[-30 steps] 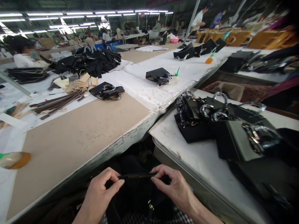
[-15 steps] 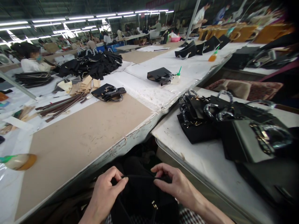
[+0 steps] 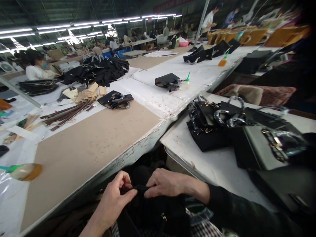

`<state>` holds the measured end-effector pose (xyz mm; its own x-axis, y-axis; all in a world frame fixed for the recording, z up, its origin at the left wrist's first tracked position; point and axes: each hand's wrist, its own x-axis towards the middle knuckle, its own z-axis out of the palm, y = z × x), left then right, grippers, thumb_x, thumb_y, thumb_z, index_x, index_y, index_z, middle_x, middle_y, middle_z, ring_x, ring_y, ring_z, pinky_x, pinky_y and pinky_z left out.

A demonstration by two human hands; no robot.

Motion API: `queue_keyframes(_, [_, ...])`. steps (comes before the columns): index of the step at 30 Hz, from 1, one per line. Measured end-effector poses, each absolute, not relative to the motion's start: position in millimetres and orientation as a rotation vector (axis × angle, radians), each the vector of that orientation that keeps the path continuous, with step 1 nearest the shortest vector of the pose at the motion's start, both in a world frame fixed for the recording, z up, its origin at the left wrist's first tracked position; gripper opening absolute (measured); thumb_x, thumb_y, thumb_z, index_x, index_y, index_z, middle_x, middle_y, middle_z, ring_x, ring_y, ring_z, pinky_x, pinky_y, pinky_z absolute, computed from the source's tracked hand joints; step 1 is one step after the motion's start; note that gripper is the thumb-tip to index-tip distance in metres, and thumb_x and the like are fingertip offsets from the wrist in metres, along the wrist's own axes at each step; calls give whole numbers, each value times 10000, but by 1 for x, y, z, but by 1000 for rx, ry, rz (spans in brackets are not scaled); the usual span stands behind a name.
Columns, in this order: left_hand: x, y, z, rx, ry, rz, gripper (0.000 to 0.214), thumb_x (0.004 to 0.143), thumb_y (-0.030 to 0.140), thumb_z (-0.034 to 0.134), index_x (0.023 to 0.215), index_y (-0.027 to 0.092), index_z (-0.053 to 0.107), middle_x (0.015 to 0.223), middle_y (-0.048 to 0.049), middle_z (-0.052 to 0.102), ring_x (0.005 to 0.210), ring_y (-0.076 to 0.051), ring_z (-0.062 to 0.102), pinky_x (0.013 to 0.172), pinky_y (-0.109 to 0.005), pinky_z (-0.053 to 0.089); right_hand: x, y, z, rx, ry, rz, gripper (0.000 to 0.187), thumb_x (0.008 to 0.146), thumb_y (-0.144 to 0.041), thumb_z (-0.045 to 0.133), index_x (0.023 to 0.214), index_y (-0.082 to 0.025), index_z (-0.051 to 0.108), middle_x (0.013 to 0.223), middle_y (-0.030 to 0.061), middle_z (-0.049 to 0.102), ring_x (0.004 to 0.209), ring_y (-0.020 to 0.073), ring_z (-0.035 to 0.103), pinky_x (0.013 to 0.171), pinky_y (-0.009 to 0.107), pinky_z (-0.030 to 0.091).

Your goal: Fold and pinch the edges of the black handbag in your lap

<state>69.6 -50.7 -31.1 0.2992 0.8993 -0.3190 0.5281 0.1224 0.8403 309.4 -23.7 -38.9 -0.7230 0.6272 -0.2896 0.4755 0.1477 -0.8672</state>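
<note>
A black bag (image 3: 158,209) lies across my lap, with a small gold-coloured metal fitting on its lower part. My left hand (image 3: 118,194) pinches its upper edge between thumb and fingers. Close beside it, my right hand (image 3: 164,182) grips the same edge, thumb below and fingers above. Only a short stretch of the edge shows between the two hands. Much of the bag's dark body blends into the shadow below the table, so its full outline is hard to make out.
On the right table black bags (image 3: 209,135) with plastic-wrapped handles are piled. A glue bottle (image 3: 26,171) lies on the left table, where brown strips (image 3: 66,113) and a black bag (image 3: 116,99) also rest. A co-worker (image 3: 39,67) sits at the far left.
My right hand has moved left along the bag's edge, close to my left hand, and its fingers have closed on the edge. My left hand stays nearly in place.
</note>
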Motion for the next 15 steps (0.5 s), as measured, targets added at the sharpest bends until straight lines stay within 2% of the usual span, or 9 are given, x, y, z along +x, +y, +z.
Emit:
queue_keyframes(3, [68,-54,-37,1473,1371,480,232,804,244,703,870,234,481,758,41,588,738,-164,541,677,-247,422,290,-10,-48,-1020,-2283,1763,380,876,-352,685,559,-181,564,486,-80,397,484,81,393,454,222,277])
queue_keyframes(8, [61,-49,-42,1482,1330,435,199,845,292,688,997,207,592,807,13,620,794,-185,574,727,-271,444,286,-2,-62,-942,-2042,2165,233,849,-411,709,790,-187,731,639,-62,623,585,100,560,534,173,436])
queue_keyframes(12, [53,-44,-40,1495,1326,339,187,866,370,679,896,186,664,823,-3,629,803,-189,564,746,-277,445,322,-9,-50,-1059,-1814,2350,281,850,-462,715,823,-186,757,696,-43,682,595,110,609,563,179,490])
queue_keyframes(15, [48,-45,-42,1482,1341,328,233,852,424,687,861,191,678,799,-1,624,784,-190,555,726,-270,444,357,-23,-39,-1076,-1718,2331,339,869,-517,699,929,-195,786,759,-34,706,652,114,632,599,173,501])
